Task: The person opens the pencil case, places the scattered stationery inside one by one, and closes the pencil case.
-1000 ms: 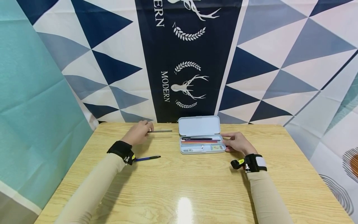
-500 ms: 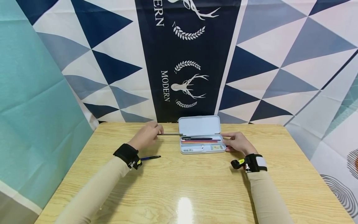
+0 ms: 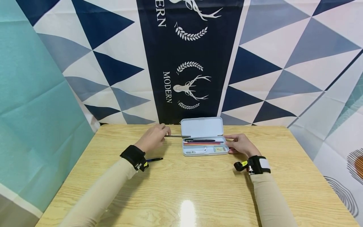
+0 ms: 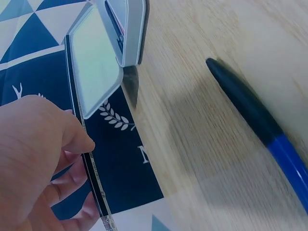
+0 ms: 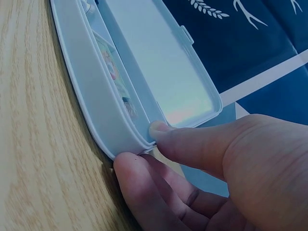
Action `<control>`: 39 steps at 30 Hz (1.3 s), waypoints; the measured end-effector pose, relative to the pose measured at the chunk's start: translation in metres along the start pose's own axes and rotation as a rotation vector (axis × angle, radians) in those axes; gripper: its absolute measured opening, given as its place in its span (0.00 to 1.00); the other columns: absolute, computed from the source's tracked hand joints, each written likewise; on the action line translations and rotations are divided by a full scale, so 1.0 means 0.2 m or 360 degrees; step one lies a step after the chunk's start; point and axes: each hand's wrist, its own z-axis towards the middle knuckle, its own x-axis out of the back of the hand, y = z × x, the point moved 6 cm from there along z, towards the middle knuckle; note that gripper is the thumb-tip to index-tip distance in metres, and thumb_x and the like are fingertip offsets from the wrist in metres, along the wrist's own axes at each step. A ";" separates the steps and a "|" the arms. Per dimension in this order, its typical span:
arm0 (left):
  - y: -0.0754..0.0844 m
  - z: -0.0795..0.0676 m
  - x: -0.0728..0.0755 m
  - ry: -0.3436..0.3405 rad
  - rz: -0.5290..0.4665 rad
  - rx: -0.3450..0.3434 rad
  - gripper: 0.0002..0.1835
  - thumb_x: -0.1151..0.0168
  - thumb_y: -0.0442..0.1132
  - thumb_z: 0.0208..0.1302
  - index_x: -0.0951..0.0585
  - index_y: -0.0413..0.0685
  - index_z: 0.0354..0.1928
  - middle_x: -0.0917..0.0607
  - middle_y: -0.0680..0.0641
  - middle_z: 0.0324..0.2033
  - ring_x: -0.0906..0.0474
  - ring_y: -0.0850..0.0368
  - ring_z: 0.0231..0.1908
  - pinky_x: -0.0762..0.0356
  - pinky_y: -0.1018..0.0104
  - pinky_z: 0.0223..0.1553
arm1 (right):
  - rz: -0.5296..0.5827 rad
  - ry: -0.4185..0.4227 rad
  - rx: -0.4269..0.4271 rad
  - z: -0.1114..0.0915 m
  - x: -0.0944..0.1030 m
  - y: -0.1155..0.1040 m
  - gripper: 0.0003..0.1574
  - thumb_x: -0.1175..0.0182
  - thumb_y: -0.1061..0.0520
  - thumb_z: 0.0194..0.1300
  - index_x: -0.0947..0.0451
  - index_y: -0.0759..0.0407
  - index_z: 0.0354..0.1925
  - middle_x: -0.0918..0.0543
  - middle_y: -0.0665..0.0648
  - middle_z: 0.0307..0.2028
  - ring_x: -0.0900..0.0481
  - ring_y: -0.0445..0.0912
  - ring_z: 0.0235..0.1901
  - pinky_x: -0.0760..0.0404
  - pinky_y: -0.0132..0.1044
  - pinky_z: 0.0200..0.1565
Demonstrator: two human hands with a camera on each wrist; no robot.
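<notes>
My left hand [image 3: 154, 137] pinches a thin dark pencil [image 4: 86, 144] between thumb and fingers, with small lettering along its side. The pencil's far end overlaps the left edge of the open pale blue pencil case [image 3: 202, 127] in the head view. At the case's right end, my right hand [image 3: 241, 145] grips the corner, thumb [image 5: 166, 137] on the rim and fingers against the outer wall. Inside the case lie a black pen [image 3: 199, 140], a few coloured pencils [image 3: 203, 143], a whitish slim item [image 3: 196, 152] and a small patterned block [image 3: 219, 149].
A blue pen with a black end [image 4: 245, 103] lies on the wooden table [image 3: 158, 195], close to my left wrist. Behind the table hangs a patterned cloth [image 3: 190, 56], right at the raised lid. Black camera bands [image 3: 133, 157] sit on both wrists.
My left hand has moved right with the pencil, bringing its far end from left of the case to the case's left edge. The right hand stays at the case's right end.
</notes>
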 end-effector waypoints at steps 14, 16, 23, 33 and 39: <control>0.07 0.07 -0.05 -0.0055 -0.0075 0.0055 0.16 0.35 0.22 0.71 0.13 0.45 0.54 0.13 0.43 0.48 0.15 0.45 0.52 0.12 0.49 0.54 | -0.0017 -0.0010 -0.0006 0.03 0.02 -0.01 0.35 0.36 0.61 0.83 0.29 0.62 0.83 0.16 0.61 0.41 0.14 0.39 0.26 0.11 0.29 0.33; 0.08 0.08 -0.06 -0.0061 -0.0081 0.0062 0.16 0.35 0.22 0.72 0.13 0.45 0.55 0.13 0.43 0.48 0.14 0.45 0.53 0.12 0.49 0.54 | -0.0020 -0.0009 -0.0004 0.03 0.02 -0.01 0.35 0.36 0.61 0.83 0.29 0.62 0.83 0.16 0.61 0.41 0.14 0.39 0.27 0.11 0.29 0.33; 0.10 0.14 -0.11 -0.0076 -0.0131 0.0083 0.14 0.34 0.23 0.72 0.13 0.44 0.54 0.13 0.43 0.47 0.15 0.46 0.50 0.13 0.51 0.54 | -0.0017 -0.0005 -0.0013 0.02 0.01 -0.01 0.35 0.36 0.61 0.83 0.29 0.62 0.82 0.16 0.61 0.41 0.14 0.39 0.27 0.11 0.29 0.33; 0.17 0.19 -0.17 -0.0089 -0.0170 0.0058 0.11 0.33 0.25 0.74 0.14 0.44 0.52 0.11 0.41 0.49 0.15 0.44 0.53 0.12 0.48 0.58 | -0.0009 -0.0010 -0.0005 0.02 0.01 -0.01 0.36 0.36 0.61 0.83 0.29 0.63 0.83 0.15 0.62 0.42 0.14 0.39 0.26 0.11 0.30 0.32; 0.20 0.22 -0.19 -0.0083 -0.0190 0.0050 0.09 0.32 0.26 0.74 0.14 0.44 0.51 0.12 0.42 0.49 0.14 0.44 0.54 0.11 0.47 0.56 | -0.0022 0.0007 -0.0018 0.02 0.01 -0.01 0.35 0.36 0.61 0.83 0.28 0.61 0.82 0.16 0.62 0.42 0.14 0.39 0.26 0.11 0.30 0.33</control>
